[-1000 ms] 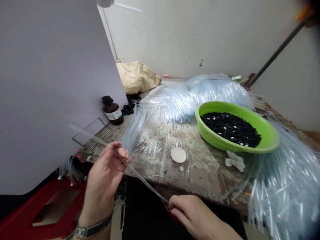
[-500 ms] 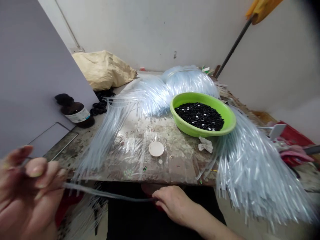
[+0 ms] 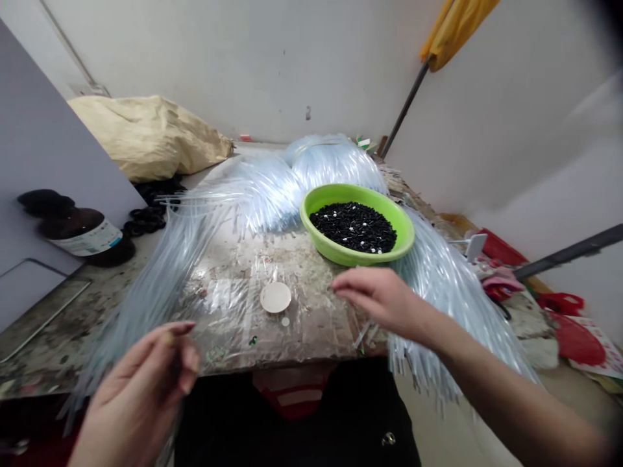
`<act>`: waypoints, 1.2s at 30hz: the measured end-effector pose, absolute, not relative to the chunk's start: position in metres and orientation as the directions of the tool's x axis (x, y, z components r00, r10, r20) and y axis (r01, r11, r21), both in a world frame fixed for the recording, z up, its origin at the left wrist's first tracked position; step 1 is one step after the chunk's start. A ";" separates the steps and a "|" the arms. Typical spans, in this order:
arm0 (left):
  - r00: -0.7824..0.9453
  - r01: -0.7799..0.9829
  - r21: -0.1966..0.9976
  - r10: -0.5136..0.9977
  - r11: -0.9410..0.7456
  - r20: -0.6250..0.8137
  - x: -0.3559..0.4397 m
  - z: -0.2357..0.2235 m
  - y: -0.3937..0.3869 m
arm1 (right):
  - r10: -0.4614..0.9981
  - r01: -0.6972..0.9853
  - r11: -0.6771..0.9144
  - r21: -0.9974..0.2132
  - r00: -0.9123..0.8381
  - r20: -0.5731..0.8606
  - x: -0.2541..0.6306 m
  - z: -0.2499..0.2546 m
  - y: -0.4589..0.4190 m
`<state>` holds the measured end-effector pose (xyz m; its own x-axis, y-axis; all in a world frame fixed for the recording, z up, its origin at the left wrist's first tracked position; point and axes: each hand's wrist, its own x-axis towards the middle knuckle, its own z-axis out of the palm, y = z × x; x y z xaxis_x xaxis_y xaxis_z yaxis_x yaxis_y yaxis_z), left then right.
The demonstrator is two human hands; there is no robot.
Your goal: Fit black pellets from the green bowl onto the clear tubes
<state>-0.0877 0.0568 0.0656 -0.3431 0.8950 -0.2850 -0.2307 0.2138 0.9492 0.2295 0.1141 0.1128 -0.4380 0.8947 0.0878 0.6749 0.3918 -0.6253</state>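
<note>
My left hand (image 3: 141,389) hovers low at the table's front left edge. Its fingers are curled toward the thumb, and blur hides what, if anything, they pinch. My right hand (image 3: 379,298) reaches over the table with its fingers stretched out and nothing in them. It is just in front of a green bowl (image 3: 311,201) filled with small black pieces (image 3: 355,227). Bundles of clear plastic tubes (image 3: 160,279) fan over the table's left, back and right (image 3: 438,279). A small white disc (image 3: 275,297) lies between my hands.
A brown bottle (image 3: 82,237) and black rings (image 3: 146,220) stand at the left by a grey board (image 3: 29,162). A tan sack (image 3: 146,136) lies at the back. A pole (image 3: 403,110) leans on the wall; red clutter (image 3: 564,324) sits to the right.
The single tube that was stretched between both hands is gone from view. My right hand rose from the table's front edge to near the bowl. The view swung right.
</note>
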 end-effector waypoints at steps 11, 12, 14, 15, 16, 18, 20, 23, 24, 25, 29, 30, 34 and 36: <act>-0.118 -0.186 0.907 0.908 0.378 -0.402 -0.030 0.024 0.051 | 0.980 0.973 0.188 -0.131 -0.194 -0.037 0.267 0.076 0.271; -0.103 -0.171 0.912 0.914 0.373 -0.393 -0.030 0.022 0.050 | 0.981 0.978 0.176 -0.115 -0.184 -0.056 0.266 0.072 0.280; -0.063 -0.137 0.921 0.925 0.364 -0.375 -0.030 0.016 0.049 | 0.982 0.985 0.154 -0.079 -0.161 -0.094 0.264 0.065 0.294; -0.047 -0.124 0.925 0.929 0.358 -0.366 -0.031 0.014 0.049 | 0.982 0.987 0.148 -0.062 -0.154 -0.112 0.263 0.062 0.300; -0.037 -0.114 0.929 0.933 0.352 -0.358 -0.031 0.011 0.048 | 0.980 0.988 0.145 -0.047 -0.150 -0.131 0.262 0.060 0.305; -0.034 -0.109 0.933 0.937 0.343 -0.348 -0.033 0.005 0.049 | 0.975 0.989 0.148 -0.020 -0.149 -0.165 0.260 0.056 0.312; -0.035 -0.113 0.932 0.936 0.345 -0.351 -0.034 0.000 0.050 | 0.970 0.988 0.155 0.001 -0.151 -0.193 0.257 0.053 0.315; 0.027 -0.120 0.915 0.922 0.386 -0.385 -0.035 -0.004 0.053 | 0.965 0.986 0.163 0.019 -0.155 -0.212 0.255 0.049 0.315; 0.048 -0.122 0.907 0.915 0.403 -0.400 -0.035 -0.004 0.054 | 0.964 0.986 0.165 0.021 -0.156 -0.213 0.255 0.048 0.315; 0.059 -0.125 0.900 0.909 0.417 -0.413 -0.035 -0.004 0.054 | 0.965 0.986 0.163 0.021 -0.155 -0.212 0.255 0.048 0.314; 0.026 -0.136 0.901 0.911 0.411 -0.412 -0.032 0.000 0.055 | 0.974 0.991 0.136 -0.010 -0.135 -0.182 0.260 0.050 0.314; 0.023 -0.136 0.903 0.913 0.407 -0.407 -0.031 0.001 0.055 | 0.978 0.992 0.126 -0.028 -0.129 -0.166 0.262 0.052 0.314; 0.034 -0.128 0.907 0.916 0.401 -0.400 -0.035 -0.003 0.056 | 0.990 0.981 0.109 -0.160 -0.122 -0.074 0.267 0.069 0.306; 0.033 -0.130 0.915 0.925 0.381 -0.380 -0.037 -0.006 0.056 | 0.990 0.964 0.122 -0.237 -0.134 -0.036 0.267 0.080 0.295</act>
